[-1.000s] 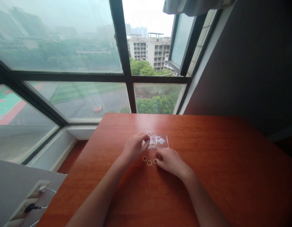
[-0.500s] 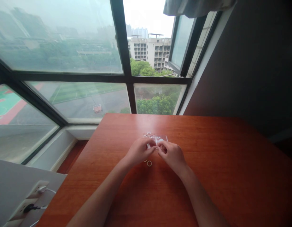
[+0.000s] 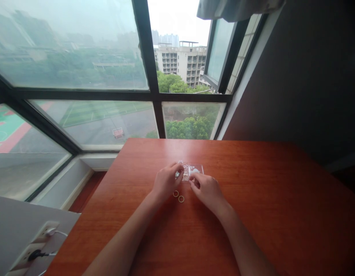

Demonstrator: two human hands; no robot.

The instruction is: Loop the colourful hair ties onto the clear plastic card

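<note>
A small clear plastic box [image 3: 186, 178] lies on the table with small items inside, too tiny to make out. Its clear lid [image 3: 199, 167] is folded out to the right, a white mark on it. My left hand [image 3: 165, 180] is over the box's left side, thumb and fingers curved with a gap between them. At the near right of the box, my right hand [image 3: 207, 189] has its thumb and fingertips drawn together; whatever they pinch is hidden. Two pale yellow rings, a left ring [image 3: 176, 194] and a right ring [image 3: 181, 199], rest on the wood nearer to me.
The reddish-brown wooden table [image 3: 266, 191] extends to both sides of my arms. Beyond its far edge stands a framed window [image 3: 191, 97]. A wall socket with a black plug [image 3: 36, 254] is at the lower left, and a dark wall rises on the right.
My hands were almost touching at the box's near edge and are now apart. The left hand moved up and left, its fingers loosening, which uncovers more of the box and the left ring.
</note>
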